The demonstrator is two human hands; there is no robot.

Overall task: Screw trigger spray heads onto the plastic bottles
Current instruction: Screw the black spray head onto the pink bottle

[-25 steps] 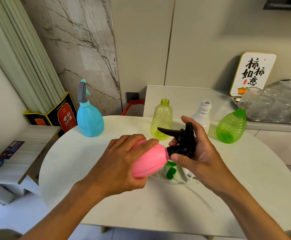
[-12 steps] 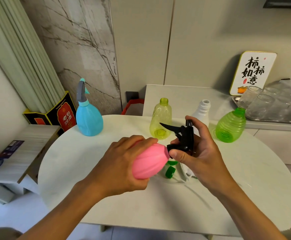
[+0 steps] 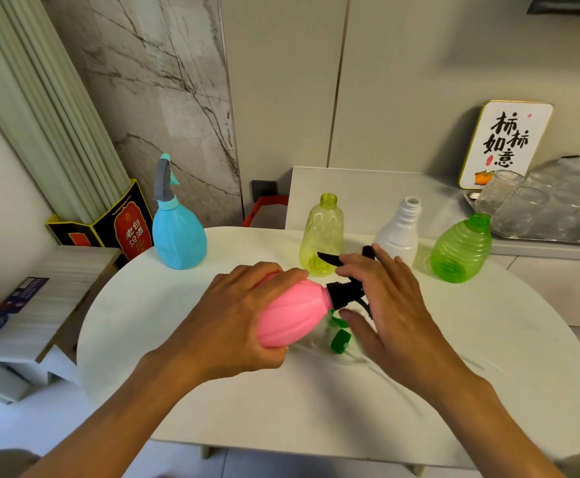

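Far left on the white table (image 3: 488,357): blue spray bottle (image 3: 178,236), trigger head already on, upright. Centre: left hand (image 3: 237,326) clamped around pink bottle (image 3: 292,315), tilted on its side above the table. Black trigger head (image 3: 345,293) seated on its neck; right hand (image 3: 388,305) fingers spread, loosely cupping it (motion-blurred). Behind: yellow-green bottle (image 3: 323,232), white bottle (image 3: 399,229), green bottle (image 3: 461,250), all uncapped.

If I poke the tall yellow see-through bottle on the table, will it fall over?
Probably, yes. The tall yellow-green see-through plastic bottle looks empty, so it is likely very light. It stands upright and narrow with no spray head, so a poke near its open neck could tip it, and then it might roll.
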